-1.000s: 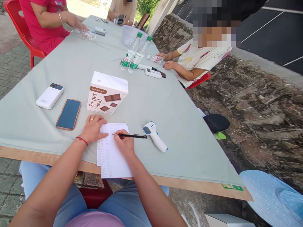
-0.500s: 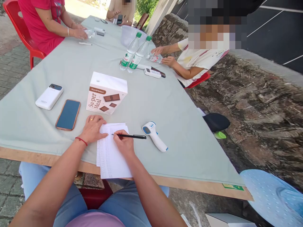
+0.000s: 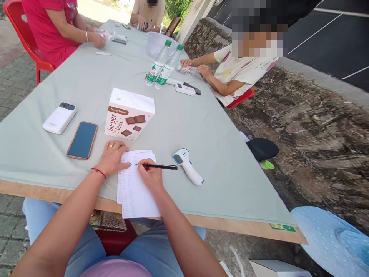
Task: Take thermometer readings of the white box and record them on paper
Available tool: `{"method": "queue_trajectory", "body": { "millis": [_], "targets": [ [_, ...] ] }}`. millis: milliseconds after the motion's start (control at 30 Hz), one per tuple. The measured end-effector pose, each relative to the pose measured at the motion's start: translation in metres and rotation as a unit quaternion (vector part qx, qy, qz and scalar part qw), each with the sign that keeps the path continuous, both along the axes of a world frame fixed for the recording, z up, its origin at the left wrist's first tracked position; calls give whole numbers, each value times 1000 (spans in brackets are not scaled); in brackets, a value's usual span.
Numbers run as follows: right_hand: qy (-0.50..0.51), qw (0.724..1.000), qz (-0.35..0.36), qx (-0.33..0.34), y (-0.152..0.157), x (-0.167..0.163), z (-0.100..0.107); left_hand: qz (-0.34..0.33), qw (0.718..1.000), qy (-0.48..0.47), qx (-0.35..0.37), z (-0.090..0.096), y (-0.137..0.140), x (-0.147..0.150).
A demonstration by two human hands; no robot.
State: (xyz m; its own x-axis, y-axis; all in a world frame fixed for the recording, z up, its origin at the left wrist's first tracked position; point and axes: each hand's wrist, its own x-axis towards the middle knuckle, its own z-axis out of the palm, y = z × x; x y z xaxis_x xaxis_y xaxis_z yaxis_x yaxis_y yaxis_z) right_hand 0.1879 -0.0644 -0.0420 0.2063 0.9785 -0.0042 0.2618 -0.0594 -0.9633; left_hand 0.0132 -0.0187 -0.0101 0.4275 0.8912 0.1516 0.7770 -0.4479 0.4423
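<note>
My right hand [image 3: 151, 175] is closed around a black pen [image 3: 164, 167], its tip against the top sheet of paper [image 3: 141, 202]. Columns of small handwriting run down that sheet's left side, and other sheets lie under it. My left hand [image 3: 113, 159] rests flat, fingers spread, with its thumb on the paper's upper left edge. Just beyond the papers stands a white Super Meal box [image 3: 129, 113]. A phone [image 3: 82, 140] in a brown case lies left of my left hand. To the right of the pen is a white infrared thermometer [image 3: 188, 166].
A white power bank [image 3: 60, 118] lies at the left. Two green-capped water bottles [image 3: 160, 71] stand mid-table before a translucent basin [image 3: 152, 42]. Three other people sit around the cloth-covered table [image 3: 230, 181]; two handle clear plastic bottles [image 3: 187, 69]. A blue hat [image 3: 323, 234] is at lower right.
My hands and the pen stay almost in place. The person on the right and the person on the left have shifted their hands on their bottles; the far person's hands have moved down.
</note>
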Motion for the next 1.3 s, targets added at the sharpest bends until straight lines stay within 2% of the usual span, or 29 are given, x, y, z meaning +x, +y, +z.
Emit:
{"method": "queue_trajectory", "body": {
  "millis": [200,367,567,733,1300],
  "targets": [
    [-5,1000,6,6,1,0,-1,-1,1000,4,0,0,0,-1],
    [21,1000,-18,8,1,-1,-1,-2,1000,4,2,1,0,-1],
    [-5,1000,-15,11,1,-1,0,-3,1000,-2,3,1,0,-1],
    [11,999,-33,19,2,0,0,-3,1000,0,5,0,0,-1],
    [-6,1000,-18,15,1,0,0,-4,1000,-1,3,0,0,-1]
  ]
}}
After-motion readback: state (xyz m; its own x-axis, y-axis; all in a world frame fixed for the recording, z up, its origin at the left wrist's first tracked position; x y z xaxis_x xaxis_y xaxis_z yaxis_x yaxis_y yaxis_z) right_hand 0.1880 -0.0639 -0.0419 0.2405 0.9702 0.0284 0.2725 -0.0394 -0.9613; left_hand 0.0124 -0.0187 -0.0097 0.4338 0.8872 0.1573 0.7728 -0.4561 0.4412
